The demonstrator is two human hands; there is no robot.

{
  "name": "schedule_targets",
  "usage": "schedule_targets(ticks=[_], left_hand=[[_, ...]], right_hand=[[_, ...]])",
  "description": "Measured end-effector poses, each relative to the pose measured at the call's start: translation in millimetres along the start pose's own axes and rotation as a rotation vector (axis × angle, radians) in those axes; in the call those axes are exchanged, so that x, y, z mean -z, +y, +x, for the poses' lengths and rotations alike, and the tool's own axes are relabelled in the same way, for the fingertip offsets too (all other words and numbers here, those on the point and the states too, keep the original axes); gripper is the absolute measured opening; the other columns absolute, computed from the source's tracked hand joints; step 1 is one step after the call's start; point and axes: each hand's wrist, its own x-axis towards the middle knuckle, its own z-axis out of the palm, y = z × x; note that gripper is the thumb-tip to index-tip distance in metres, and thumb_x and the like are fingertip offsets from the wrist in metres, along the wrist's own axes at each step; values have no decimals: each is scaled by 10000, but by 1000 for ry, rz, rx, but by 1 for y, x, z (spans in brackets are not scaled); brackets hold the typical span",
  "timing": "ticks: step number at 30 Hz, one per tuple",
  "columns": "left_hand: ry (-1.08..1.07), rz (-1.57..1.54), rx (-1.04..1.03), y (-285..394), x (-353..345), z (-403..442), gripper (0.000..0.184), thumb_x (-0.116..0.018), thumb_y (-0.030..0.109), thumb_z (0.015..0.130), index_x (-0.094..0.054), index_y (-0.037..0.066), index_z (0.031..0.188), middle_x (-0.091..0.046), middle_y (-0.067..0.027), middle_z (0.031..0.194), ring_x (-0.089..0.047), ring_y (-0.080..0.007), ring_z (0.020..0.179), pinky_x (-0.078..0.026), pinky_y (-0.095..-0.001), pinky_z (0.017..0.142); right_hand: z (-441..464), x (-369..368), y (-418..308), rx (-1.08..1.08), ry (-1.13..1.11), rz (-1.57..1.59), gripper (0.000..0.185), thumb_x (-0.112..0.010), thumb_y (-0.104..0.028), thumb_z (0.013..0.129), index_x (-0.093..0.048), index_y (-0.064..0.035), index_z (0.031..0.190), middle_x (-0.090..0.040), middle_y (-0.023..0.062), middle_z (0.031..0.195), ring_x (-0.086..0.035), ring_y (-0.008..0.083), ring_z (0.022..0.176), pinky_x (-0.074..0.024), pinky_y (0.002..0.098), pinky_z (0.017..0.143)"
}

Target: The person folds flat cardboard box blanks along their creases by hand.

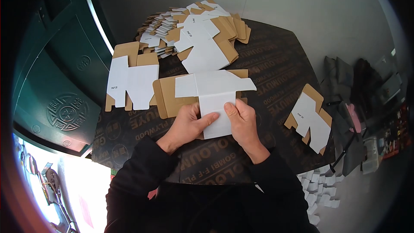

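Observation:
Between my hands, near the middle of the dark table, is a white and brown cardboard blank [217, 99], partly folded. My left hand [189, 123] grips its left edge, with the thumb lying on the white panel and the other fingers partly hidden beneath. My right hand [245, 125] holds the right edge, its thumb pressed on the panel near a crease. Brown flaps stick out to the left and at the upper right. The white side flaps spread above my hands.
A heap of flat cardboard blanks [202, 39] lies at the table's back. One flat blank [140, 80] is at the left, another [311, 123] at the right. The dark table [267, 146] has a chair [340, 75] beside it. White pieces [321, 190] lie on the floor.

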Motion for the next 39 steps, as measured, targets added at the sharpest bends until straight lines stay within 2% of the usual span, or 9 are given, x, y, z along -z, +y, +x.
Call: schedule_targets(ticks=[8,12,17,27,32,34,35,37,39], left_hand=[[239,-329,-104,-5,11,-3,475,-533,240,920,-456,-96,1248,-559,-203,1184,-573,-231,982,-451,-325,886],[226,-491,-14,-9,16,-2,562,-468,293,910,-382,-72,1327,-473,-202,1316,-463,-270,1165,-279,-385,1043],[204,-604,-45,-9,12,-4,555,-449,265,885,-386,-50,1337,-483,-206,1317,-454,-295,1187,-228,-388,1065],[-14,-716,-98,-7,22,-6,567,-447,203,837,-389,-40,1345,-471,-211,1342,-445,-318,1209,-214,-416,1077],[101,-719,-67,-2,17,-8,552,-452,210,845,-408,-43,1334,-480,-204,1336,-452,-317,1199,-215,-418,1078],[125,-709,-75,-2,18,-8,543,-453,199,848,-410,-45,1331,-481,-203,1334,-454,-314,1196,-220,-414,1077],[150,-699,-82,-4,18,-8,534,-454,189,851,-413,-48,1328,-482,-202,1333,-457,-312,1193,-225,-409,1075],[202,-683,-93,-8,18,-8,516,-456,168,857,-418,-53,1323,-485,-200,1330,-461,-307,1186,-235,-400,1072],[210,-643,-116,-13,16,-9,510,-456,153,859,-416,-57,1322,-486,-197,1329,-462,-303,1183,-245,-394,1067]], right_hand=[[-2,6,-6,38,-343,255,214,-506,-214,947,-540,-10,892,-510,21,730,-404,105,652,-376,262,608],[-2,0,24,-45,-351,507,511,-352,-352,995,-425,36,1320,-525,169,1257,-514,211,1049,-381,331,921],[7,10,15,-46,-410,629,666,-243,-472,993,-211,6,1457,-321,186,1466,-360,274,1300,-239,409,1079],[3,13,18,177,-368,449,738,-192,-550,975,-253,18,1441,-308,156,1485,-289,281,1356,-177,429,1108],[12,20,-6,216,-310,425,780,-140,-570,965,-302,50,1410,-340,200,1456,-322,276,1336,-201,417,1100],[12,20,4,189,-19,364,694,-183,-502,991,-488,51,1280,-599,173,1194,-561,247,1081,-385,324,966],[13,26,4,191,-22,363,694,-183,-502,991,-488,51,1280,-599,173,1194,-561,247,1081,-385,324,966],[16,41,2,73,-24,470,705,-178,-492,990,-580,59,1165,-678,144,874,-614,198,808,-434,270,804],[15,43,1,41,-44,467,707,-188,-495,986,-580,70,1154,-676,146,864,-612,193,791,-436,270,782]])
